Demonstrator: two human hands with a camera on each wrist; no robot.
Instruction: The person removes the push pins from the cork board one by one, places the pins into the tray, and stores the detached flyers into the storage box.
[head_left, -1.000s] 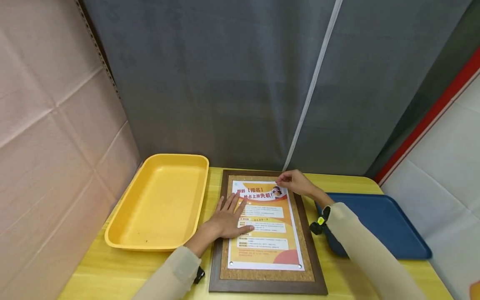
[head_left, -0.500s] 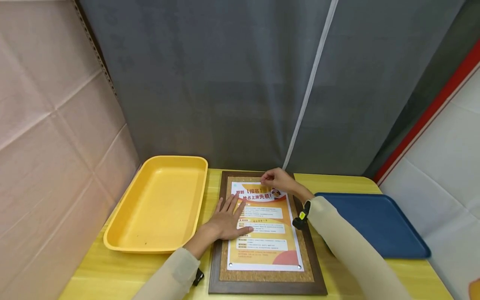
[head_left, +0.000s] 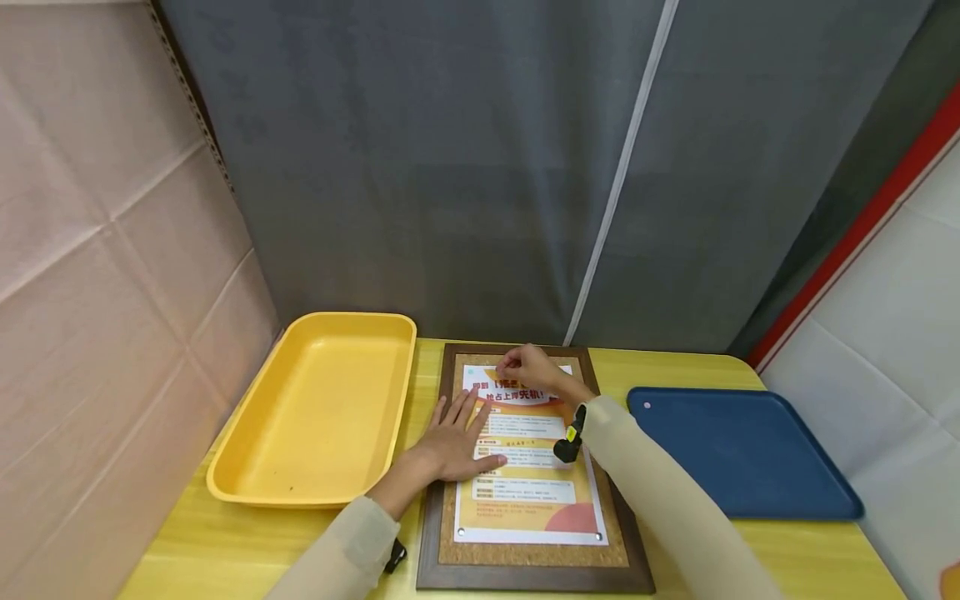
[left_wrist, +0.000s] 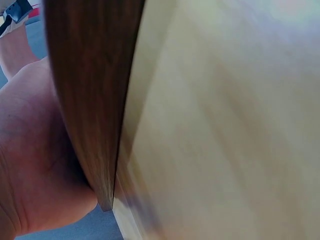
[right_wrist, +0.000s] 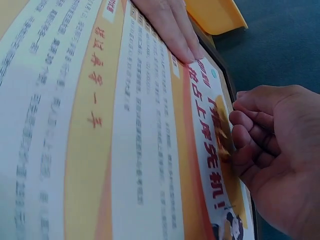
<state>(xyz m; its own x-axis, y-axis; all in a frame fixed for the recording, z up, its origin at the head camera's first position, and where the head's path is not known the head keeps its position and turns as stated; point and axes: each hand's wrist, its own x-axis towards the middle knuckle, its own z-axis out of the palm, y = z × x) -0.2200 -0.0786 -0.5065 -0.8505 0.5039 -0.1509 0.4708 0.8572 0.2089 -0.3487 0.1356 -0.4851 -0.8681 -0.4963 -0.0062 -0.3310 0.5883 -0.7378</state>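
Observation:
A printed poster [head_left: 525, 492] lies on a cork board [head_left: 540, 553] in a brown frame [head_left: 536, 577]. My left hand [head_left: 450, 446] lies flat with fingers spread, pressing on the poster's left side; its heel rests by the frame edge in the left wrist view. My right hand [head_left: 528, 367] is over the poster's top part, left of centre. In the right wrist view its fingers curl and the thumb and forefinger meet in a pinch, apparently on a thumbtack mostly hidden by the fingertips. Round thumbtacks [head_left: 461, 532] sit in the poster's two bottom corners.
A yellow tray [head_left: 311, 400] stands left of the board. On the right is a blue tray [head_left: 742, 454] with one small pale round thing [head_left: 647, 405] near its corner. A grey curtain [head_left: 450, 208] hangs behind the wooden table [head_left: 172, 550].
My right hand has moved left along the poster's top, from the right corner past the middle, its fingers staying pinched. The forearm now uncovers the blue tray's corner. The left hand stays put.

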